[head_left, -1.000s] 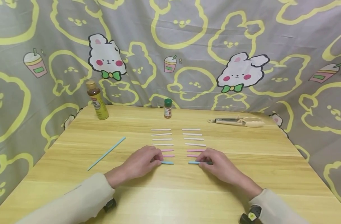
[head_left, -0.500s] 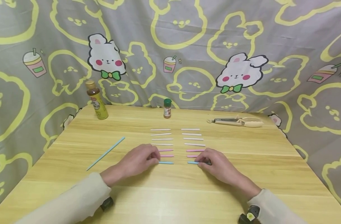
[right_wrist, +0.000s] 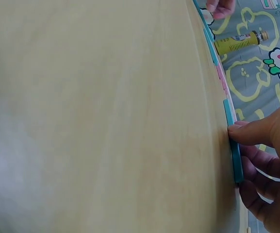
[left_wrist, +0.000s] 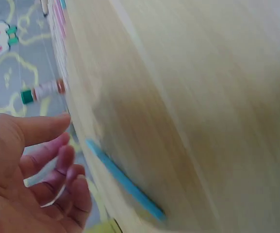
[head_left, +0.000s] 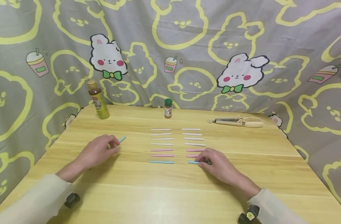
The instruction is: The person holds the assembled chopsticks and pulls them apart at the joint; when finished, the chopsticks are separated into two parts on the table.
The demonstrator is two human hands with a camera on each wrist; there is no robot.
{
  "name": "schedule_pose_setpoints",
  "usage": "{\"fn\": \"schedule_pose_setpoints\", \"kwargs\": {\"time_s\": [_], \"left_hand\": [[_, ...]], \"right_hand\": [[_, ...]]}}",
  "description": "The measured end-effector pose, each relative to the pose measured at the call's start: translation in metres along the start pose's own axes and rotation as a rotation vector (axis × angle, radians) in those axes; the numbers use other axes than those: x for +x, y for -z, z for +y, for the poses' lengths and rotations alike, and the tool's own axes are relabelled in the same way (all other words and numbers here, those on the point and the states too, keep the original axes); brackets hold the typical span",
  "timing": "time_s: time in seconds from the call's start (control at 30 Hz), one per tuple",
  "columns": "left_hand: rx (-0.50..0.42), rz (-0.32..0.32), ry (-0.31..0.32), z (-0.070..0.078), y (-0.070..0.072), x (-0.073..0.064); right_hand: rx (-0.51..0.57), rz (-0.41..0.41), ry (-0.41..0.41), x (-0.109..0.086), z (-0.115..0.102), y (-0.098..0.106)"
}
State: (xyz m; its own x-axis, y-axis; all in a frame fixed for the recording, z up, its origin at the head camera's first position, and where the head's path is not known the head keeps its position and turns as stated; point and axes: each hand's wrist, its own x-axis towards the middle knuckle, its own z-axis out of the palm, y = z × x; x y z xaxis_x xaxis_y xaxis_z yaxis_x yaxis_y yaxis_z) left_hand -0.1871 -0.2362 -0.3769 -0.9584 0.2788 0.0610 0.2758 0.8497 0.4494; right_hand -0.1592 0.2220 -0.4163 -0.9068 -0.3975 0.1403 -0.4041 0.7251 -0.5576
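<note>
In the head view my left hand (head_left: 99, 151) hovers over a long thin blue stick (head_left: 122, 139) lying slantwise on the left of the table. Its fingers are loosely bent; in the left wrist view a gap shows between them and the stick (left_wrist: 125, 180). My right hand (head_left: 216, 165) pinches a shorter blue stick (head_left: 192, 162) between thumb and fingers, and that stick (right_wrist: 235, 158) lies along the tabletop. Opposite it lies another blue stick (head_left: 161, 162), at the near end of the left column. Pink sticks (head_left: 162, 150) and white sticks (head_left: 161, 129) continue both columns away from me.
At the back stand a yellow-labelled bottle (head_left: 100, 105) on the left and a green-capped spice jar (head_left: 168, 109) in the middle. Tongs (head_left: 235, 121) lie at the back right. A patterned curtain (head_left: 148, 28) hangs behind the wooden table (head_left: 165, 199).
My left hand has let go of the left column's near blue stick and moved left to above the long blue stick. My right hand has stayed on its stick.
</note>
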Motion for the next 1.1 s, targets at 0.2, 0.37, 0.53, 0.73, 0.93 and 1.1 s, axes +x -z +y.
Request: {"fn": "schedule_pose_setpoints", "kwargs": {"time_s": [0.2, 0.37, 0.53, 0.73, 0.93, 1.1], "left_hand": [[0.042, -0.042, 0.077, -0.022, 0.002, -0.007], [0.036, -0.045, 0.075, -0.025, -0.002, -0.005], [0.013, -0.044, 0.033, -0.015, -0.006, -0.003], [-0.082, -0.059, -0.069, 0.017, -0.011, -0.001], [-0.12, -0.108, -0.213, 0.062, -0.025, -0.001], [-0.103, -0.143, -0.357, 0.095, -0.045, 0.003]], "right_hand": [[0.0, -0.001, 0.0, -0.001, 0.0, 0.0], [0.006, -0.005, -0.002, -0.001, 0.001, -0.001], [0.012, -0.013, 0.006, -0.001, 0.001, -0.002], [0.014, 0.02, 0.001, -0.001, -0.001, 0.001], [0.061, 0.098, 0.045, 0.004, -0.014, 0.008], [0.139, -0.003, 0.099, 0.007, -0.03, 0.006]]}}
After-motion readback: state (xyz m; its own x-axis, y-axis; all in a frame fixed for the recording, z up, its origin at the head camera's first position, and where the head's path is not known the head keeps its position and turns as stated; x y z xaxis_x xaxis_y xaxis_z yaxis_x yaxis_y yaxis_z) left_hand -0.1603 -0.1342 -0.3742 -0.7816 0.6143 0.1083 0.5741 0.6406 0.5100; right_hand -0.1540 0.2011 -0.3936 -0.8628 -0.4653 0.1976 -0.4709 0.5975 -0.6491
